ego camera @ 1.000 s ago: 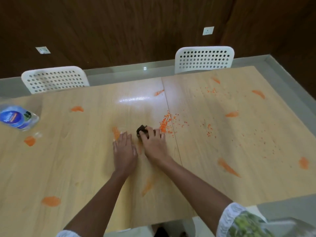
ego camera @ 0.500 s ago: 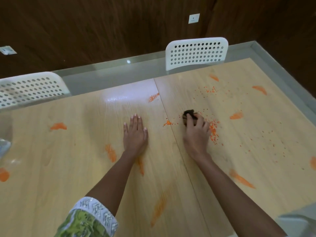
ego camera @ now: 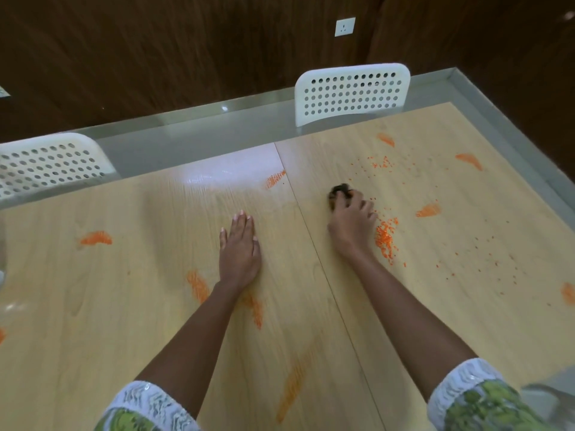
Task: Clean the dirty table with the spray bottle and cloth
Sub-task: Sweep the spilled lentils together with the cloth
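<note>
My right hand (ego camera: 353, 223) grips a small dark cloth (ego camera: 339, 190) bunched under its fingers and presses it onto the light wooden table (ego camera: 124, 290), just right of the centre seam. A heap of orange crumbs (ego camera: 385, 239) lies beside that hand on its right. My left hand (ego camera: 239, 250) rests flat on the table left of the seam, fingers straight. Orange smears (ego camera: 95, 238) dot the surface. The spray bottle is out of sight.
Two white perforated chairs stand at the far edge, one at back left (ego camera: 46, 164) and one at back right (ego camera: 351, 91). A grey floor strip (ego camera: 186, 135) and dark wooden wall (ego camera: 155, 51) lie beyond. Scattered orange specks (ego camera: 485, 259) cover the right half.
My right hand has swept the cloth from the table's middle to the right across the seam, pushing crumbs along. My left hand moved slightly forward and stays flat. The view turned right; the bottle left the frame.
</note>
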